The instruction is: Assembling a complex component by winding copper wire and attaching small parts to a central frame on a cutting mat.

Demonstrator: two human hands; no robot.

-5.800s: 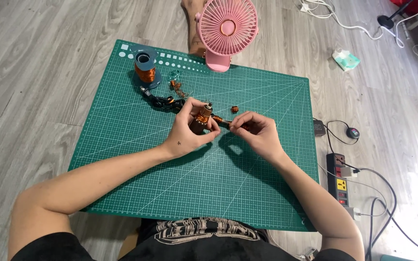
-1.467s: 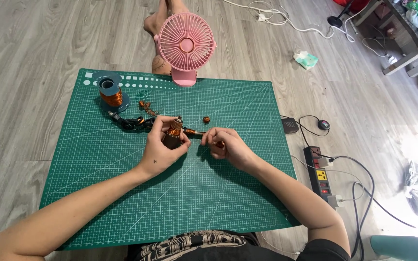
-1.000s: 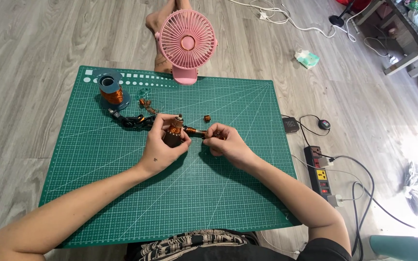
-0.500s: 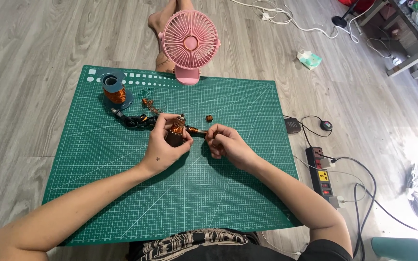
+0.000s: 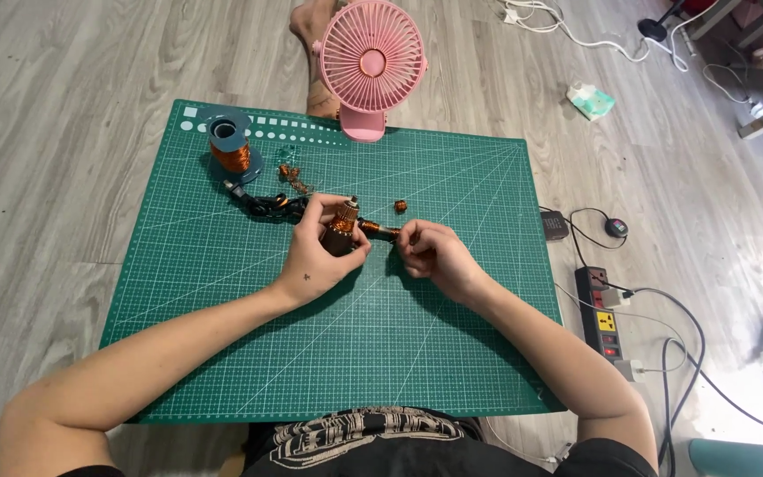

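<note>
The copper-wound motor armature [image 5: 343, 231] sits above the middle of the green cutting mat [image 5: 222, 336], clasped by the left hand [image 5: 320, 256], while the right hand [image 5: 430, 256] pinches its shaft end, near the pink fan [image 5: 371, 62].

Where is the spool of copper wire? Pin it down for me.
In the head view the spool of copper wire stands upright near the far left corner of the green cutting mat, left of the pink fan and beyond the left hand.
</note>
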